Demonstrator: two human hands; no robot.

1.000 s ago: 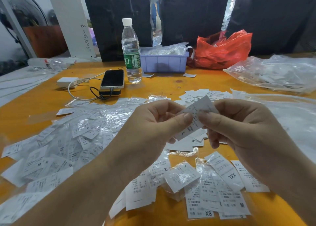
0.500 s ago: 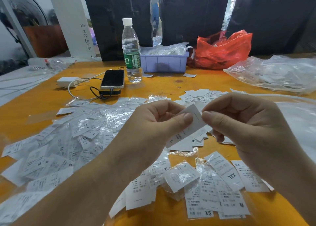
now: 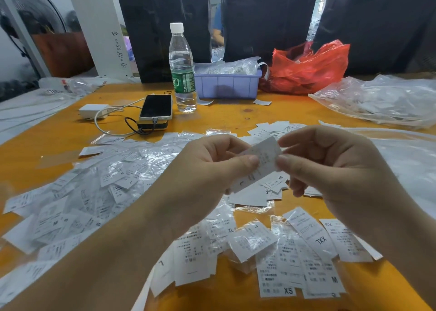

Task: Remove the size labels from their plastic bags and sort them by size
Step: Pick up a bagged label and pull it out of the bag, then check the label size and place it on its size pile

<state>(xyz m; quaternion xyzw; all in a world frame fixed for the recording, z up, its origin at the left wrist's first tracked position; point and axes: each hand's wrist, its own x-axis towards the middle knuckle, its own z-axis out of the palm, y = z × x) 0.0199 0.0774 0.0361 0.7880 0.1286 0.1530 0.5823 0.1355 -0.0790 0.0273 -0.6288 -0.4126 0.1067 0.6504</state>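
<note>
Above the middle of the orange table [image 3: 236, 115], both hands pinch one white size label [image 3: 264, 160] marked L. My left hand [image 3: 207, 169] holds its left side between thumb and fingers. My right hand [image 3: 330, 167] pinches its right edge. Whether a clear bag still covers the label cannot be told. A heap of bagged labels [image 3: 99, 193] lies at the left. Loose labels [image 3: 295, 259] marked XS, M, XXL, XL and L lie in front of me. A small pile of labels [image 3: 273, 185] sits under my hands.
A water bottle [image 3: 182, 70], a phone on a power bank [image 3: 156, 108] with a charger and cables, a purple tray [image 3: 227, 84], and a red plastic bag [image 3: 309, 68] stand at the back. Big clear plastic bags [image 3: 382, 98] lie at the right.
The label has dropped slightly and tilted between my fingers. My right hand's pinch has shifted along its right edge. Both hands stay in about the same place.
</note>
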